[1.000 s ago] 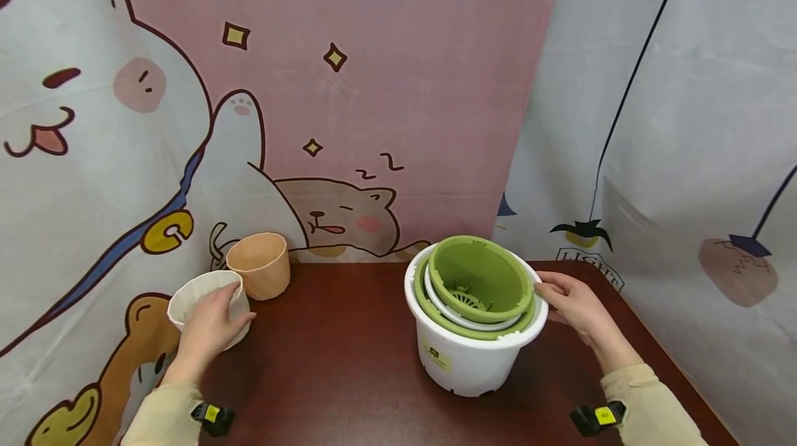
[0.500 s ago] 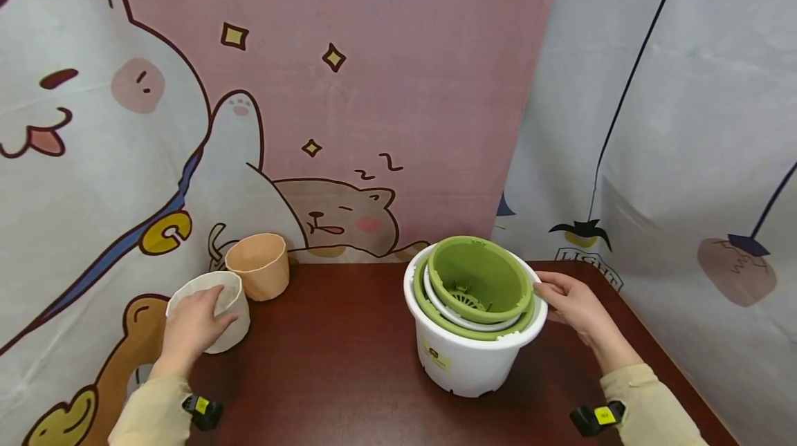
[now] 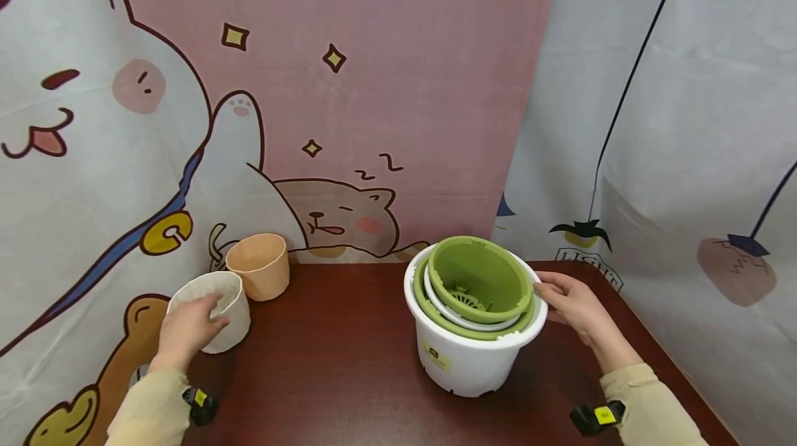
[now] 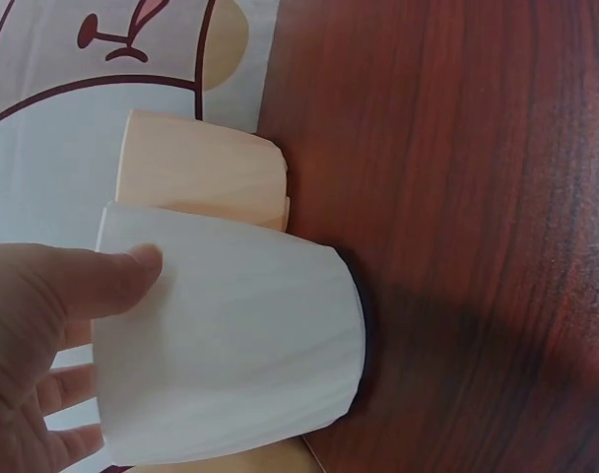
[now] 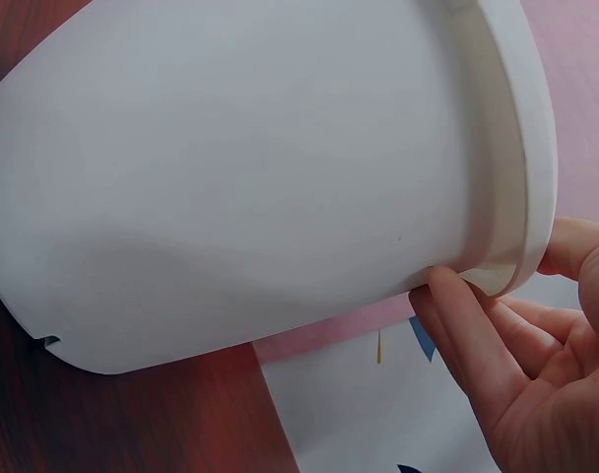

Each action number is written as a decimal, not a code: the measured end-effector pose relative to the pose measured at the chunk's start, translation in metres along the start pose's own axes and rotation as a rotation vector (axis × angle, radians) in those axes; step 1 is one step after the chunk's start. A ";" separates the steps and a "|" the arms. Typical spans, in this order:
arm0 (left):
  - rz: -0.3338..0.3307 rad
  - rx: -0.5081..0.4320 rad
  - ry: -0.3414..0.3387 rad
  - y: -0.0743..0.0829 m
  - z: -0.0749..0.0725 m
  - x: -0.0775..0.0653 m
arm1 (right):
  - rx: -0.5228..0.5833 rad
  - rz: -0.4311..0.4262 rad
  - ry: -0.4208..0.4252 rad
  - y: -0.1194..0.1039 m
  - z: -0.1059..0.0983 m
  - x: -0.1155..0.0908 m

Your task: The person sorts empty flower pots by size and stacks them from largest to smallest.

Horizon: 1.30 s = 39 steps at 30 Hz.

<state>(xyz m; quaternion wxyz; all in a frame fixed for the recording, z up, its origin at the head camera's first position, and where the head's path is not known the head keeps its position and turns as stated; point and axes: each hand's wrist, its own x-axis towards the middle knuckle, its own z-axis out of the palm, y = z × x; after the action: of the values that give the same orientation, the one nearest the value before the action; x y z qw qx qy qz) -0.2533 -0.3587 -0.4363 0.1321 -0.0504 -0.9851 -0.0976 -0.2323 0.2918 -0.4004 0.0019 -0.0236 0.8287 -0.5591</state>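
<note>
A faceted white flower pot stands upright at the left of the table. My left hand is over its near side, fingers relaxed at the rim; in the left wrist view the thumb lies loosely across the outer wall. Just behind stands a peach pot, its lower wall partly covered by the white one. At right, my right hand pinches the rim of a large white flower pot, with fingers under the lip. Nested in that pot are green and white pots, the innermost green pot having a slotted bottom.
The dark red-brown table lies between the two groups of pots. A pink cartoon-printed cloth hangs along its back edge, and a grey-white cloth runs down the right side.
The white pot at left has gone from slightly tilted to upright on the table. My left hand has loosened from its rim and drawn back toward me. The right hand has stayed still.
</note>
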 end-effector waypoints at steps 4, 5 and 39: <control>-0.007 0.011 -0.020 0.000 0.001 -0.001 | -0.003 0.001 -0.003 0.000 0.000 0.000; -0.009 0.014 -0.026 0.000 0.001 -0.001 | -0.005 0.002 -0.002 0.000 0.000 0.000; 0.061 0.049 -0.015 0.034 0.001 -0.013 | 0.022 -0.030 -0.012 -0.001 -0.002 -0.001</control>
<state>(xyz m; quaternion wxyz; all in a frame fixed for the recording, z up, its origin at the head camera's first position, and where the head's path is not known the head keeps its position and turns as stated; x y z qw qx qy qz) -0.2371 -0.3266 -0.4343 0.1287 -0.0778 -0.9862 -0.0688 -0.2309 0.2930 -0.3991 -0.0011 -0.0394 0.8221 -0.5679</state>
